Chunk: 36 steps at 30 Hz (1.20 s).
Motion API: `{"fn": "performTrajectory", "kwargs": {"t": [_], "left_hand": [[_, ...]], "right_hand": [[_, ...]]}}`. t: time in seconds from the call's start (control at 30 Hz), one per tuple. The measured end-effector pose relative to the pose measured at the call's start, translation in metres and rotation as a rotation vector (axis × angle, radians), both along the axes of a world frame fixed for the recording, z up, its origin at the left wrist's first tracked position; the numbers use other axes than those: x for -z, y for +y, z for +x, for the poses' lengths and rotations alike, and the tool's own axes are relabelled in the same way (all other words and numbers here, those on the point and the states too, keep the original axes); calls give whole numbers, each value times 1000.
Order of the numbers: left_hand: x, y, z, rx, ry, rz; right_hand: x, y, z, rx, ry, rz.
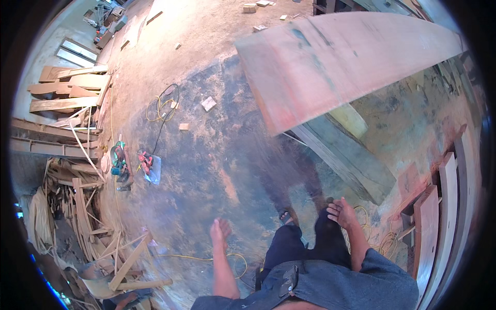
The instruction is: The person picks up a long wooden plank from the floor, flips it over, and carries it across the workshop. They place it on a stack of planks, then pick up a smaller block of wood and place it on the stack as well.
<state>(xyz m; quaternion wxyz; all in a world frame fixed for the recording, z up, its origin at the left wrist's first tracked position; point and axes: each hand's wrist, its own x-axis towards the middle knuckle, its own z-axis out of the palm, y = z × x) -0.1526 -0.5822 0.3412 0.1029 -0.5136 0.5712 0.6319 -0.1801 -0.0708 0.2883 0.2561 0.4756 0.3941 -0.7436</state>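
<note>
My left hand [220, 231] hangs in front of my body over the floor, its fingers curled in loosely with nothing visible in them. Beside my dark trouser leg [330, 238] is my right hand [341, 213]; its fingers are bent and slightly apart, and I see nothing held. Ahead to the right, a large pale reddish board [346, 62] stretches across the view above the floor, apart from both hands. Below it, a long grey wooden plank [343, 155] slants away from me.
Stacked boards [434, 227] stand along the right, near a coiled yellow cord [387, 243]. A green power tool [119, 160] and a red power tool [146, 161] sit on the floor at left. Scrap wood [85, 217] piles up beyond them. Small wooden blocks [208, 104] dot the dusty floor.
</note>
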Motion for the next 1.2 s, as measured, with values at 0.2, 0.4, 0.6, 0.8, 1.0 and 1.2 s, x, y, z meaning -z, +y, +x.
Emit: {"fn": "performTrajectory", "kwargs": {"t": [0.2,0.4,0.6,0.8,1.0,1.2], "left_hand": [[-49,-38,-227,267,257,36],[-38,-54,-382,325,271,229],[-24,-70,-467,427,9,395],[11,-87,-602,681,-165,493],[18,-53,-768,1102,-274,435],[14,32,-836,1391,-354,395]], "right_hand": [[-47,-120,-79,93,71,-118],[-25,-197,-173,459,134,-472],[-44,-267,-204,610,38,-169],[-7,-348,-231,828,-264,147],[32,-487,-321,876,-522,263],[34,-519,-436,981,-546,275]]}}
